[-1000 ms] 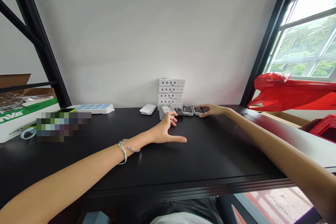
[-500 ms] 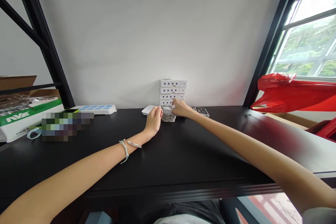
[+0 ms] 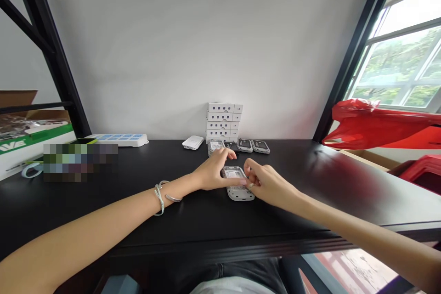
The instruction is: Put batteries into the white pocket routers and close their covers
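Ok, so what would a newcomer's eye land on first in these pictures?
The red plastic bag stands out most, at the far right beside the window. At the middle of the black table, the left hand and right hand meet at a flat grey device with a printed label. Behind them, a stack of white boxes stands against the wall.
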`<state>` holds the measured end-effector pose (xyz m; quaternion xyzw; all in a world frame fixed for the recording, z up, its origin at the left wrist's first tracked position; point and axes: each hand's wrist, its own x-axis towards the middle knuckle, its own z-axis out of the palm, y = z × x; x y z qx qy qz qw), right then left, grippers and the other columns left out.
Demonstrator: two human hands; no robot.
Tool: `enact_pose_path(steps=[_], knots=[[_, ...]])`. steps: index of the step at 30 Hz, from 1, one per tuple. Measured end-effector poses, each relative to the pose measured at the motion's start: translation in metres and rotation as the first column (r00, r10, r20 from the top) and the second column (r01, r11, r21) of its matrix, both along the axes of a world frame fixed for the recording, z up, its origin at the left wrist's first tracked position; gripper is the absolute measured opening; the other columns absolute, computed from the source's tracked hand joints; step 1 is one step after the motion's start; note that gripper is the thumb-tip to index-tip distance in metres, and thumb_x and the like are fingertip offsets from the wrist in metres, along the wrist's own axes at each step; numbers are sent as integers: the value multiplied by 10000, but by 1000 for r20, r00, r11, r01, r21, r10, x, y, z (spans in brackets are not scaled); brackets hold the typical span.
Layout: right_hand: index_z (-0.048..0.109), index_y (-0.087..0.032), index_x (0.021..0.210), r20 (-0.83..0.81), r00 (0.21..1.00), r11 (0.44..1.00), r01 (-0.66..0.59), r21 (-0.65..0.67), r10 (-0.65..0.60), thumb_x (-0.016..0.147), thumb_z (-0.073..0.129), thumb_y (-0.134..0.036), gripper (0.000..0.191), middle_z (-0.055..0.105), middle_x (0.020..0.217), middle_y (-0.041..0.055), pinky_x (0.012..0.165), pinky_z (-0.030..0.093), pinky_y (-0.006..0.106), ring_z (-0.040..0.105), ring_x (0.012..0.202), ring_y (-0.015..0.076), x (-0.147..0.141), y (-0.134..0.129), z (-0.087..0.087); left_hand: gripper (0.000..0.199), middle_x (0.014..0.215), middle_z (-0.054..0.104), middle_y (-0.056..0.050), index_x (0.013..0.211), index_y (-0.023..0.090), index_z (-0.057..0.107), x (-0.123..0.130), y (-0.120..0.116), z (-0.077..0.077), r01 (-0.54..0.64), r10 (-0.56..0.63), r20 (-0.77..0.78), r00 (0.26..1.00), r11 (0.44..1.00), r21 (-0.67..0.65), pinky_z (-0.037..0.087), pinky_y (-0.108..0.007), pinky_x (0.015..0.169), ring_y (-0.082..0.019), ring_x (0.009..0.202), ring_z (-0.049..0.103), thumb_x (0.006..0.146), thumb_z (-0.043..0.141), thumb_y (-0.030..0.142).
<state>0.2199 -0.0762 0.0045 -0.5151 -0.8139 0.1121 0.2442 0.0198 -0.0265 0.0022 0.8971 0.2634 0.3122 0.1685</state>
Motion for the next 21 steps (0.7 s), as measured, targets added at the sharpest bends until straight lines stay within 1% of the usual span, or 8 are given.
enact_pose_path(steps=[2, 4, 7, 8, 10, 13, 16, 21], knots=[[433, -245, 781, 7, 1000, 999, -18, -52, 18, 768, 522, -326, 121, 540, 556, -42, 497, 349, 262, 468, 499, 142, 4, 5, 6, 618, 1139, 507, -90, 1153, 225, 456, 0, 1, 1, 26, -33, -97, 995, 997, -73, 432, -414, 912, -273, 1103, 480, 706, 656, 602], [475, -230, 760, 26, 998, 997, -55, -61, 57, 803, 516, -405, 184, 583, 600, -14, 549, 393, 282, 527, 555, 156, 12, 25, 19, 722, 1156, 512, -98, 1238, 227, 440, 0, 4, 0, 24, -39, -137, 990, 993, -112, 430, -431, 924, -285, 1113, 487, 684, 654, 637], [551, -215, 894, 108, 990, 991, -99, 90, 89, 768, 586, -470, 287, 637, 926, 58, 739, 444, 336, 590, 873, 224, 26, 72, 38, 922, 1213, 503, -110, 1347, 240, 380, -2, 6, -2, 7, -32, -163, 986, 989, -147, 402, -471, 974, -314, 1161, 467, 596, 708, 663], [548, -215, 985, 129, 987, 992, -104, 75, 94, 718, 641, -505, 405, 612, 1059, 86, 809, 443, 359, 564, 996, 255, 30, 89, 42, 987, 1243, 493, -115, 1370, 247, 362, -3, 5, -4, 1, -28, -168, 985, 987, -158, 382, -488, 999, -331, 1194, 447, 557, 733, 663], [525, -224, 1095, 155, 984, 997, -79, -25, 82, 628, 711, -557, 603, 557, 1192, 114, 882, 434, 402, 521, 1107, 297, 33, 120, 43, 1097, 1309, 459, -125, 1405, 256, 325, -4, 3, -6, -16, -14, -172, 985, 985, -171, 334, -519, 1042, -363, 1265, 384, 488, 772, 659], [501, -228, 1162, 131, 985, 981, -91, -171, 114, 579, 753, -540, 707, 532, 1264, 118, 934, 428, 409, 505, 1164, 305, 30, 151, 37, 1172, 1376, 411, -131, 1441, 258, 261, -5, -1, -7, -23, -11, -177, 984, 981, -191, 299, -539, 1071, -376, 1321, 316, 471, 778, 663], [508, -217, 1182, 122, 987, 977, -76, -197, 101, 555, 788, -465, 731, 540, 1272, 119, 967, 420, 397, 509, 1180, 297, 25, 161, 31, 1173, 1340, 444, -127, 1443, 259, 255, -5, -2, -6, -22, -16, -154, 988, 971, -237, 317, -536, 1064, -362, 1295, 358, 473, 783, 654], [534, -181, 1211, 69, 997, 998, -24, -65, 28, 563, 785, -474, 754, 552, 1265, 129, 1011, 390, 403, 505, 1184, 301, 32, 143, 38, 1140, 1330, 446, -117, 1391, 258, 357, -3, 4, -6, -58, 22, -160, 987, 972, -226, 297, -537, 1074, -373, 1300, 331, 418, 796, 658]])
